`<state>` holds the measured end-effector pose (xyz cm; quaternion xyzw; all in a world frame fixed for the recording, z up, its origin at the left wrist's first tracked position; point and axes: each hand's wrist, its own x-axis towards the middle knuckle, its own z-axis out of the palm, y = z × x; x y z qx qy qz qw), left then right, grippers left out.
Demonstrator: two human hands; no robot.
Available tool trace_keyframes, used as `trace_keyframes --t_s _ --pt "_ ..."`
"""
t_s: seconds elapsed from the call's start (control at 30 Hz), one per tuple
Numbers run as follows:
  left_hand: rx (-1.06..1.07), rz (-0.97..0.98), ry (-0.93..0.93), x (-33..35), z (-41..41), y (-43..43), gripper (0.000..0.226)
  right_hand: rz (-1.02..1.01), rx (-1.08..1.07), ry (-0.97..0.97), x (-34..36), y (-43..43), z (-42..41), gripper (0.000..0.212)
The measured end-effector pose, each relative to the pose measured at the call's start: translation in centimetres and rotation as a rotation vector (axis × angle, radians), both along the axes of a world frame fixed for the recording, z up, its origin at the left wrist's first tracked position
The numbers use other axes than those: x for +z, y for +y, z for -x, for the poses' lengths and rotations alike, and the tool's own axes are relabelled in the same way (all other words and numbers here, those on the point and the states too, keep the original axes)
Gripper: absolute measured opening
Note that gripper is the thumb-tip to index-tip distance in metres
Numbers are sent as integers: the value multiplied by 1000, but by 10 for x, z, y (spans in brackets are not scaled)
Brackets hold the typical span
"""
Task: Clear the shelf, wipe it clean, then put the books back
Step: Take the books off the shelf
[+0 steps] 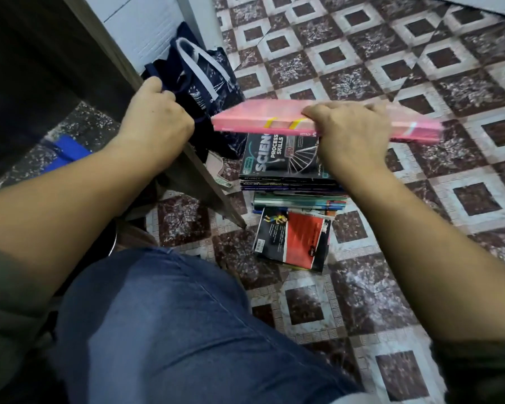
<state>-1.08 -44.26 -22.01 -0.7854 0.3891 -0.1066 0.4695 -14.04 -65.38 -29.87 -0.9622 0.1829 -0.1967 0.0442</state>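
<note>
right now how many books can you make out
3 clearly: pink book in the right hand, Science book atop the floor stack, red-and-black book in front. More lie edge-on in the stack, uncountable.

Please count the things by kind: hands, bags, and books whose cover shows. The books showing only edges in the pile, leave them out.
Hands: 2 (left hand gripping the brown wooden shelf panel, right hand)
Bags: 1 (dark navy cloth tote bag)
Books with cover showing: 3 (flat pink book in the right hand, black Science book, red and black paperback)
Total: 6

Olive-green sleeves [3,304], blue denim jeans [172,330]
</note>
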Motion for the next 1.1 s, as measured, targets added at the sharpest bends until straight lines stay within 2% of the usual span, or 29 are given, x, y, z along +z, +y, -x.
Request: trace_keyframes --t_s 0.1,0.17,0.33,0.5,0.63,0.77,0.87,1.0,1.1 --pt "-6 -20 7 -2 -2 -1 26 -16 21 -57 -50 0 -32 32" --pt "-18 -22 1 -6 -8 1 26 11 38 -25 -83 0 -49 34" --pt "-12 -21 18 -13 -16 7 28 -42 152 353 -152 1 -51 48" --pt "25 47 74 -18 -21 7 32 -63 197 416 -164 -13 -43 61" --pt "55 9 83 -18 -17 4 31 -68 226 527 -167 -21 -37 86" --pt "-11 -5 99 -21 -17 7 33 -108 215 556 -166 -18 -38 84" --pt "-226 76 103 -18 -11 18 22 -147 166 616 -151 -5 -40 78" --pt "-533 355 174 -23 -13 61 29 -201 169 606 -105 46 -37 55" --pt "-475 541 222 -31 -1 111 20 -247 357 526 -57 99 -32 42"
